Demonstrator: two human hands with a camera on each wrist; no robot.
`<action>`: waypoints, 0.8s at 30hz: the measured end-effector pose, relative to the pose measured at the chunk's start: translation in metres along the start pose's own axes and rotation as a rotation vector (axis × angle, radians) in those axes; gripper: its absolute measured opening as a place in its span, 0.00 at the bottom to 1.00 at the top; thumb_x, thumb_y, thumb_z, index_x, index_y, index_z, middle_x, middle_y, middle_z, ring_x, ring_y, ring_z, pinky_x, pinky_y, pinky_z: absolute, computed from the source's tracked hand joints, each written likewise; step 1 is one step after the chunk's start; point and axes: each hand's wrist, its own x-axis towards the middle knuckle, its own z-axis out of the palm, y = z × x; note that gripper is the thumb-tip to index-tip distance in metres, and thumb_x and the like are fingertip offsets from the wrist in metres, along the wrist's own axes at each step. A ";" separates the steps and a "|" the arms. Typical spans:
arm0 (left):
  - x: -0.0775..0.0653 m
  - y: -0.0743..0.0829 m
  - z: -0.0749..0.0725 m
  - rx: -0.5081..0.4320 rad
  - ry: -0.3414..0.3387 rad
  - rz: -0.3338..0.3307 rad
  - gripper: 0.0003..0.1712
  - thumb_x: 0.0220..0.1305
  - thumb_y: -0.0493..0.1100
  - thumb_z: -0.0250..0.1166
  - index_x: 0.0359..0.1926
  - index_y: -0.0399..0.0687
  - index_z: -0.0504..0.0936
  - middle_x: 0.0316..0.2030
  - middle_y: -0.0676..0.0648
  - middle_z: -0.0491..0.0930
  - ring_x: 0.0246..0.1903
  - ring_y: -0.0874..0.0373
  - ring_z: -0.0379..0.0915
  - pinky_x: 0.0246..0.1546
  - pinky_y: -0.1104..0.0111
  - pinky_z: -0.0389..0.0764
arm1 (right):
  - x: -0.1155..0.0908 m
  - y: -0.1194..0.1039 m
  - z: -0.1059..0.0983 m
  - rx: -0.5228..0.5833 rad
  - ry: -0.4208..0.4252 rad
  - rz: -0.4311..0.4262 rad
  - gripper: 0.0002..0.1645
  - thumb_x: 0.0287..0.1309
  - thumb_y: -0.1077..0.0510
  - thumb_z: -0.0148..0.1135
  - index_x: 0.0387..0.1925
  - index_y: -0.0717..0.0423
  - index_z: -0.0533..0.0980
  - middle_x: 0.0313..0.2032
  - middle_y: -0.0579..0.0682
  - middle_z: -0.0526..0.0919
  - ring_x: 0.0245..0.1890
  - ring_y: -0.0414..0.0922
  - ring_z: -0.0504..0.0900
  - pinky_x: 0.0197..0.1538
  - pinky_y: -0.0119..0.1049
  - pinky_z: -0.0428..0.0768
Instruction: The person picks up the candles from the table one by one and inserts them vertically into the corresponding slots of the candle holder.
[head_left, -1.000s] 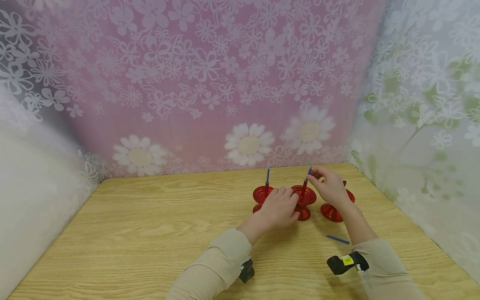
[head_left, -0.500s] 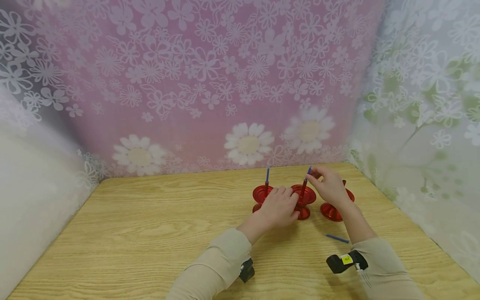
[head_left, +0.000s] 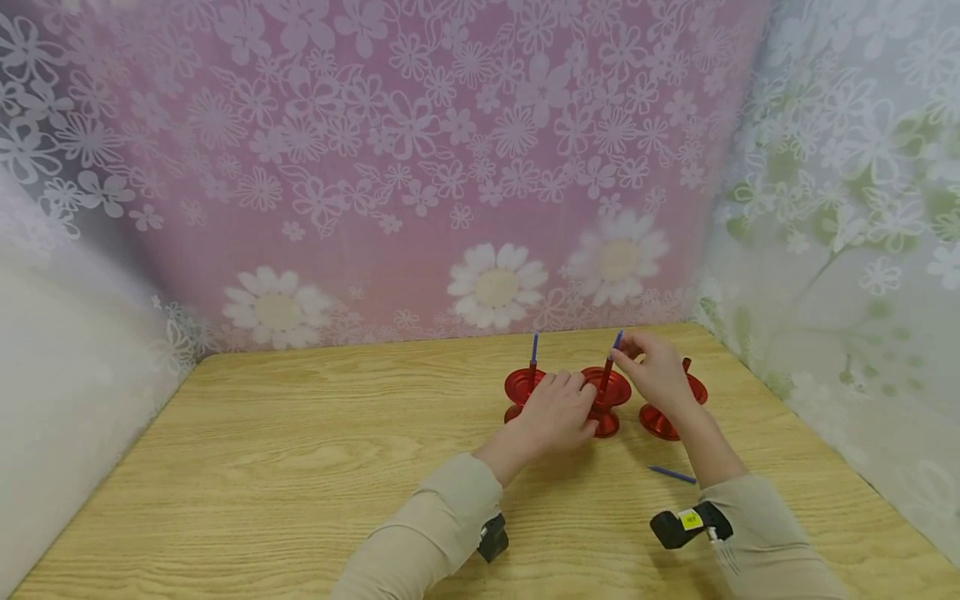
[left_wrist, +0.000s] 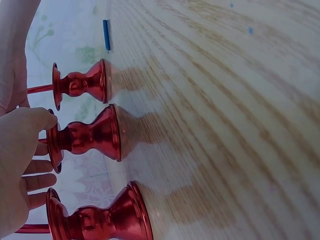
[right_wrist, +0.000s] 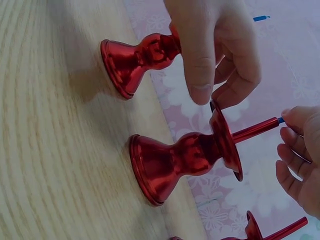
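Note:
Three shiny red metal candle holders stand in a row, each with a dish and an upright tube. My left hand (head_left: 557,414) pinches the dish rim of the middle candle holder (right_wrist: 195,155) between thumb and fingers. Above it, my right hand (head_left: 654,373) pinches a thin blue candle (head_left: 618,337); in the right wrist view the candle's lower end is at the mouth of the tube. The left candle holder (head_left: 517,385) carries another upright blue candle (head_left: 535,347). No candle shows in the right candle holder (head_left: 660,423), partly hidden behind my right hand.
A loose blue candle (head_left: 672,474) lies on the wooden table (head_left: 300,467), in front of the right holder. Flowered cloth (head_left: 405,167) hangs behind the table and along both sides. Black wrist cameras sit at both sleeves.
Both hands keep their grips on the middle holder and its candle. The whole head view shifts very slightly; nothing else visibly moves.

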 end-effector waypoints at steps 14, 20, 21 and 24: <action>-0.001 0.000 -0.001 0.002 0.006 0.007 0.20 0.63 0.60 0.54 0.45 0.52 0.74 0.43 0.52 0.72 0.44 0.58 0.67 0.47 0.68 0.68 | -0.010 0.005 -0.004 -0.013 -0.055 0.088 0.13 0.59 0.54 0.61 0.38 0.62 0.77 0.32 0.54 0.81 0.34 0.50 0.77 0.34 0.40 0.73; 0.000 0.001 0.001 0.010 0.034 0.004 0.18 0.63 0.60 0.53 0.42 0.52 0.74 0.41 0.53 0.72 0.43 0.59 0.67 0.47 0.68 0.68 | -0.018 0.007 -0.012 -0.037 -0.042 0.062 0.12 0.59 0.55 0.61 0.37 0.61 0.77 0.33 0.54 0.81 0.33 0.50 0.78 0.34 0.40 0.74; 0.000 0.002 0.001 0.009 0.046 0.008 0.18 0.63 0.59 0.53 0.42 0.52 0.74 0.41 0.53 0.72 0.43 0.59 0.67 0.47 0.68 0.68 | -0.020 0.008 -0.013 -0.040 -0.042 0.059 0.11 0.58 0.56 0.61 0.36 0.61 0.77 0.33 0.54 0.81 0.32 0.49 0.78 0.34 0.39 0.74; 0.000 0.004 0.001 0.003 0.095 0.035 0.15 0.64 0.57 0.53 0.39 0.52 0.74 0.38 0.53 0.73 0.42 0.59 0.67 0.45 0.68 0.68 | -0.025 0.009 -0.017 -0.048 -0.046 0.051 0.09 0.57 0.58 0.63 0.35 0.61 0.77 0.32 0.53 0.80 0.30 0.47 0.77 0.34 0.36 0.74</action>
